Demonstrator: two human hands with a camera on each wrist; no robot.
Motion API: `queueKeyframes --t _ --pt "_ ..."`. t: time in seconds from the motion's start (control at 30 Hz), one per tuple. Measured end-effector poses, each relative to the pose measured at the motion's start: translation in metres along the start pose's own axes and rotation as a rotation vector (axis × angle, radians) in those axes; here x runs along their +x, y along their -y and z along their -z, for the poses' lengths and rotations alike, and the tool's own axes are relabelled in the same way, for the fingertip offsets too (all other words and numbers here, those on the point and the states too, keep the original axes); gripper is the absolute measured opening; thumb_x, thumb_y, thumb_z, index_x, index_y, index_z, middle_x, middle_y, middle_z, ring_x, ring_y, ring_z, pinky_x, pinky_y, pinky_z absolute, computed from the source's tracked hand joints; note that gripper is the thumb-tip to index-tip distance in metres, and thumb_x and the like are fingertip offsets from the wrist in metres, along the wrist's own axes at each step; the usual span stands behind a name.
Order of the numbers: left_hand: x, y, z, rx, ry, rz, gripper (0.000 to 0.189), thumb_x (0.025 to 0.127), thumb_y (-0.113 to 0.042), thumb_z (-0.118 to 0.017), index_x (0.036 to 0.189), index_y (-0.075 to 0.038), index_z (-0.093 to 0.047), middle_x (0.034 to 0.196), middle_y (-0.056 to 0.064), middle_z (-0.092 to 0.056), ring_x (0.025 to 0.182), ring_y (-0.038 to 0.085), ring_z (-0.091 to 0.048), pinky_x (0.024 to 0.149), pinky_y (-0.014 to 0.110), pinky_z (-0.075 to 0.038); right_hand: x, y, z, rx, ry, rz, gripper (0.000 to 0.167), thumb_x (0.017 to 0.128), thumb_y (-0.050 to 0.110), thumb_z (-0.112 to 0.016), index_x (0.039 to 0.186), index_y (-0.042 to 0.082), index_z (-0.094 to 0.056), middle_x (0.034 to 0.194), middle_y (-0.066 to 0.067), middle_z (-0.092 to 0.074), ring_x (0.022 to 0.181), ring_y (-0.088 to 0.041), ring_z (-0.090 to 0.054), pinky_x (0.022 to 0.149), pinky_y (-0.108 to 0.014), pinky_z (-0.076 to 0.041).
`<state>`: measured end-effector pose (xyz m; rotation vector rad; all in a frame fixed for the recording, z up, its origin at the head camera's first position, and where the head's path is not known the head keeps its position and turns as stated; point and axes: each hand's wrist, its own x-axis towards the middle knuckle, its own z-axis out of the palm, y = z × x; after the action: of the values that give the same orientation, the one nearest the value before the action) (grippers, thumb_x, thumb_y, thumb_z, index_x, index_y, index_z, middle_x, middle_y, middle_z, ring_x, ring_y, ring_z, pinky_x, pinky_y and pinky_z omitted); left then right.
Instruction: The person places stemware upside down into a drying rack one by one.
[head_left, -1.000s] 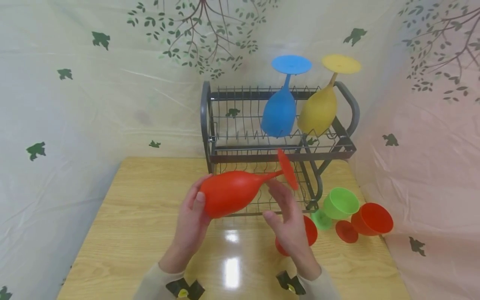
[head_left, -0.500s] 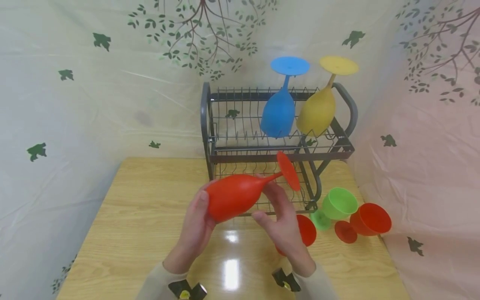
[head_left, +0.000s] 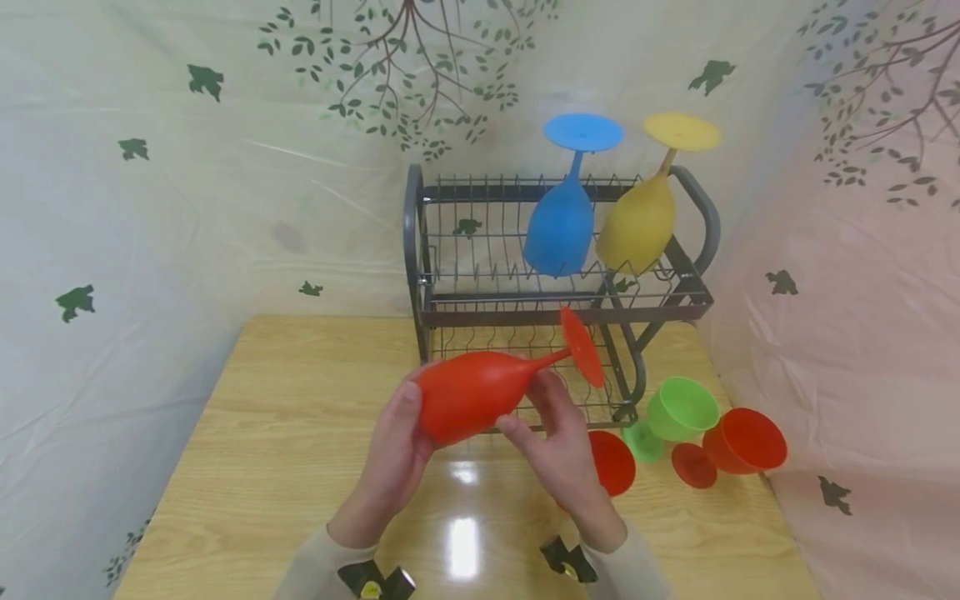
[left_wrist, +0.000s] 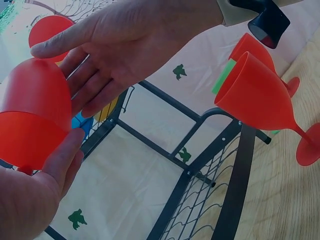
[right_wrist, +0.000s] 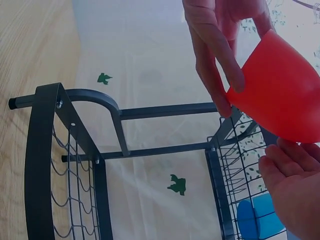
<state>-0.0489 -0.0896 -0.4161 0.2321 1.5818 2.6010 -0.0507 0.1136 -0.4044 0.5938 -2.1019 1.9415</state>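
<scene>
A red plastic wine goblet (head_left: 471, 396) is held in the air on its side, foot toward the right. My left hand (head_left: 393, 454) grips its bowl near the rim, thumb on the near side. My right hand (head_left: 558, 450) is under the stem end, with fairly straight fingers behind the bowl and the thumb near its underside. In the left wrist view the right hand (left_wrist: 125, 50) spreads its fingers beside the bowl (left_wrist: 37, 100). In the right wrist view the left hand (right_wrist: 220, 45) pinches the rim side of the bowl (right_wrist: 280, 90).
A two-tier dark dish rack (head_left: 480, 317) stands at the back. Upside down on its upper tier are a blue goblet (head_left: 561, 225) and a yellow goblet (head_left: 637, 221). On the wooden table (head_left: 277, 417), right, stand a green goblet (head_left: 681, 408), a red goblet (head_left: 745, 440) and another red goblet (head_left: 611, 462), partly hidden.
The held goblet has shifted slightly right and down with my left hand. My right hand has come closer to the bowl, its fingers moving in behind the stem end.
</scene>
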Motion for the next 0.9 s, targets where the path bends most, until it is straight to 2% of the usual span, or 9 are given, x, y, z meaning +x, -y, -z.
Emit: queueKeyframes --t 0.13,0.27,0.37,0.43,0.5,0.57,0.7,0.8,0.9 --pt "0.0 0.0 0.0 0.002 0.003 0.0 0.043 0.113 -0.034 -0.041 0.149 -0.01 -0.046 0.142 0.013 -0.054 0.123 0.033 -0.06 0.096 0.044 -0.058 0.0 0.001 -0.001 0.0 -0.009 -0.009 0.065 0.091 0.0 -0.075 0.149 0.0 -0.047 0.145 -0.007 -0.059 0.138 -0.025 -0.053 0.11 -0.034 -0.047" --pt "0.001 -0.001 0.001 0.043 0.012 -0.008 0.046 0.113 -0.033 -0.039 0.151 -0.006 -0.043 0.141 0.011 -0.056 0.121 0.03 -0.062 0.094 0.04 -0.059 0.0 0.001 -0.001 0.007 -0.022 -0.008 0.064 0.09 0.0 -0.075 0.148 0.003 -0.049 0.144 -0.008 -0.06 0.137 -0.025 -0.055 0.11 -0.034 -0.047" --pt "0.001 -0.003 0.003 0.107 0.025 -0.042 0.052 0.113 -0.032 -0.036 0.155 0.0 -0.037 0.145 0.013 -0.054 0.123 0.028 -0.062 0.096 0.038 -0.058 0.0 0.001 -0.001 0.022 -0.037 -0.017 0.061 0.09 0.0 -0.075 0.147 0.008 -0.051 0.142 -0.008 -0.06 0.135 -0.025 -0.056 0.109 -0.034 -0.048" --pt "0.002 -0.004 0.004 0.189 0.022 -0.088 0.054 0.113 -0.031 -0.034 0.156 0.002 -0.036 0.149 0.015 -0.051 0.128 0.026 -0.06 0.1 0.036 -0.056 0.0 0.003 -0.001 0.028 -0.048 -0.026 0.06 0.091 -0.001 -0.074 0.145 0.007 -0.052 0.141 -0.008 -0.061 0.135 -0.025 -0.056 0.108 -0.033 -0.049" --pt "0.002 -0.005 0.006 0.3 0.003 -0.16 0.052 0.112 -0.027 -0.033 0.156 0.0 -0.037 0.152 0.015 -0.05 0.133 0.025 -0.057 0.104 0.032 -0.052 0.0 0.005 0.0 0.035 -0.063 -0.033 0.058 0.09 -0.002 -0.074 0.144 0.006 -0.052 0.141 -0.007 -0.061 0.135 -0.024 -0.056 0.108 -0.033 -0.049" --pt "0.002 -0.006 0.007 0.41 -0.02 -0.259 0.049 0.11 -0.02 -0.033 0.155 -0.002 -0.04 0.154 0.013 -0.049 0.138 0.024 -0.053 0.108 0.03 -0.049 0.0 0.006 0.0 0.036 -0.079 -0.031 0.057 0.09 -0.003 -0.074 0.142 0.004 -0.052 0.14 -0.007 -0.061 0.134 -0.024 -0.056 0.108 -0.032 -0.049" --pt "0.009 -0.009 0.011 0.609 -0.057 -0.533 0.048 0.106 -0.011 -0.041 0.154 -0.002 -0.043 0.157 0.014 -0.047 0.144 0.029 -0.045 0.116 0.033 -0.042 0.001 0.008 0.002 0.027 -0.107 0.003 0.055 0.089 -0.006 -0.073 0.139 -0.001 -0.053 0.138 -0.008 -0.062 0.132 -0.024 -0.058 0.109 -0.032 -0.048" --pt "0.017 -0.011 0.014 0.752 -0.072 -0.725 0.052 0.109 -0.025 -0.045 0.154 0.001 -0.043 0.159 0.016 -0.044 0.146 0.035 -0.041 0.121 0.039 -0.035 0.002 0.009 0.004 0.024 -0.123 0.024 0.056 0.088 -0.008 -0.073 0.14 -0.001 -0.052 0.138 -0.009 -0.061 0.131 -0.025 -0.058 0.11 -0.032 -0.047" --pt "0.024 -0.014 0.017 0.891 -0.084 -0.846 0.065 0.109 -0.044 -0.043 0.153 0.004 -0.042 0.161 0.018 -0.041 0.148 0.039 -0.037 0.124 0.043 -0.03 0.004 0.011 0.006 0.027 -0.137 0.041 0.058 0.088 -0.01 -0.072 0.141 0.0 -0.053 0.138 -0.009 -0.061 0.131 -0.026 -0.058 0.109 -0.033 -0.048"
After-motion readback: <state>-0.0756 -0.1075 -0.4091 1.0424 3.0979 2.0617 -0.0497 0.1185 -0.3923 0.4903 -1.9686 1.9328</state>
